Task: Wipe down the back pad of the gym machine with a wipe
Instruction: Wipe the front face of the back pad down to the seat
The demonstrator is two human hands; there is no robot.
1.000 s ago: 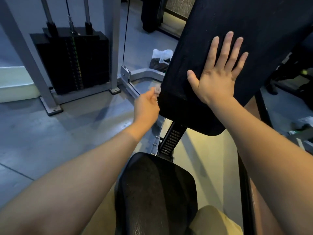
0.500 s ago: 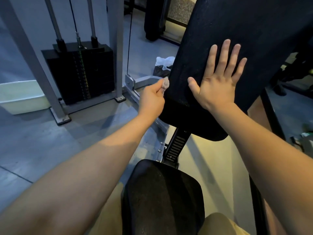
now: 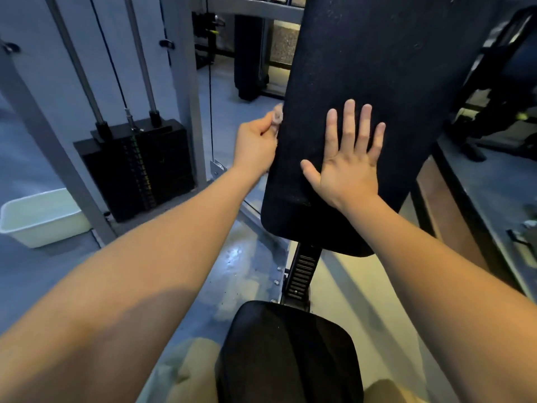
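The black back pad (image 3: 383, 68) of the gym machine rises in front of me, tilted away to the upper right. My left hand (image 3: 255, 144) pinches a small crumpled pale wipe (image 3: 277, 116) against the pad's left edge. My right hand (image 3: 347, 161) lies flat on the lower middle of the pad, fingers straight and spread, palm pressing on the surface.
The black seat pad (image 3: 290, 353) sits below, joined to the back pad by a notched black post (image 3: 302, 271). A weight stack (image 3: 139, 167) with guide rods and a cable stands at left, a pale tub (image 3: 40, 216) on the floor beside it. Dark equipment stands at right.
My left hand has slid the wipe upward along the pad's left edge. My right hand stays flat on the pad. The view has tilted up slightly.
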